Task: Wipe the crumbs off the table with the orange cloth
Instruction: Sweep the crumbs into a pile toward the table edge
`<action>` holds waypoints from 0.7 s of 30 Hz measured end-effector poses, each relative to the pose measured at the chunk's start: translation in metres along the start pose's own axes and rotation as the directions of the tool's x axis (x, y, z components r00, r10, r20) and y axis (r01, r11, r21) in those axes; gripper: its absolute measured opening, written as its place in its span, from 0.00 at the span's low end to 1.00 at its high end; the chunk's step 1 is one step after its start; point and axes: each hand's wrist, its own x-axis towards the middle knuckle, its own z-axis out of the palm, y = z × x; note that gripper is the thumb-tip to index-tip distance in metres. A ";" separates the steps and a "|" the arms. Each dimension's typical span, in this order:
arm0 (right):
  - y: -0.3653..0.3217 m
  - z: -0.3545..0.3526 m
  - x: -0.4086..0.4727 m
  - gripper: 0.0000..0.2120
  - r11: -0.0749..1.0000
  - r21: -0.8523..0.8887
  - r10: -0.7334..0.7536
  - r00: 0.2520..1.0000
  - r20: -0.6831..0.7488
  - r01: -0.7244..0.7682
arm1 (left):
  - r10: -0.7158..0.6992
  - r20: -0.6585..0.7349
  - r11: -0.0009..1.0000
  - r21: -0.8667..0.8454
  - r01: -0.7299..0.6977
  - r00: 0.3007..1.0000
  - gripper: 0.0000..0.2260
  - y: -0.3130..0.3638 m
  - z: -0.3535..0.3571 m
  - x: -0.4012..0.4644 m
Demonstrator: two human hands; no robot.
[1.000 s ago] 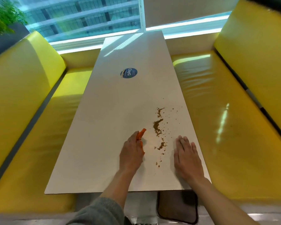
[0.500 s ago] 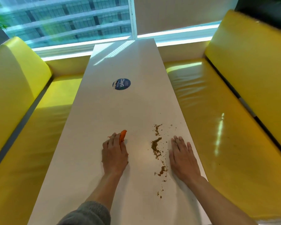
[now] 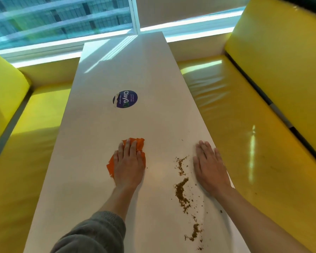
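On your far left a yellow bench (image 3: 25, 161) runs along the table (image 3: 91, 179), and a window (image 3: 58, 17) sits beyond its far end. Partway up the table lies a round blue sticker (image 3: 125, 99), well ahead of your hands. Your left hand (image 3: 128, 165) lies flat on the cloth (image 3: 139, 144), fingers straight and pressing it to the table; orange shows past your fingertips and at both sides of your palm. A grey sleeve (image 3: 93, 234) covers that forearm. To the right of the cloth, with bare table between, the crumbs (image 3: 181, 192) trail in a broken line towards the near edge. Just right of them your right hand (image 3: 209, 167) rests open, palm down, holding nothing, near the table's right edge. Beyond it runs the second bench (image 3: 263, 143).
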 end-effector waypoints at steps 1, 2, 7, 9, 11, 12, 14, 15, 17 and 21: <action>0.002 0.000 0.003 0.27 1.000 -0.002 0.000 1.000 -0.002 0.000 | 0.009 0.000 1.000 0.003 -0.009 1.000 0.25 0.001 0.002 0.009; 0.004 0.000 0.007 0.26 1.000 0.004 0.003 1.000 -0.002 -0.003 | 0.020 0.004 1.000 0.000 -0.020 1.000 0.26 0.005 0.004 0.021; 0.009 0.000 0.019 0.26 0.996 0.087 0.015 1.000 -0.013 -0.014 | 0.072 0.015 0.997 -0.011 -0.072 0.997 0.27 0.025 0.010 0.072; 0.010 0.001 0.021 0.26 0.995 0.096 0.016 1.000 -0.014 -0.014 | 0.106 0.024 0.994 -0.017 -0.106 0.994 0.27 0.038 0.013 0.089; 0.012 0.002 0.021 0.26 0.996 0.092 0.023 1.000 -0.021 -0.021 | 0.145 0.041 0.989 -0.022 -0.144 0.989 0.27 0.054 0.017 0.108; 0.012 0.003 0.020 0.26 0.995 0.094 0.024 0.999 -0.025 -0.021 | 0.165 0.045 0.986 -0.020 -0.164 0.985 0.27 0.060 0.019 0.116; 0.012 0.004 0.021 0.26 0.995 0.099 0.022 0.999 -0.026 -0.019 | 0.214 0.048 0.977 -0.010 -0.214 0.976 0.27 0.074 0.023 0.129; 0.013 0.005 0.022 0.26 0.995 0.100 0.018 0.999 -0.026 -0.016 | 0.238 0.049 0.971 -0.006 -0.238 0.970 0.26 0.080 0.025 0.133; 0.014 0.006 0.026 0.26 0.994 0.107 0.018 0.999 -0.028 -0.015 | 0.271 0.054 0.962 -0.004 -0.272 0.961 0.27 0.090 0.029 0.141; 0.016 0.006 0.039 0.26 0.995 0.102 0.027 0.998 -0.048 -0.022 | 0.289 0.039 0.957 0.005 -0.290 0.956 0.27 0.098 0.033 0.147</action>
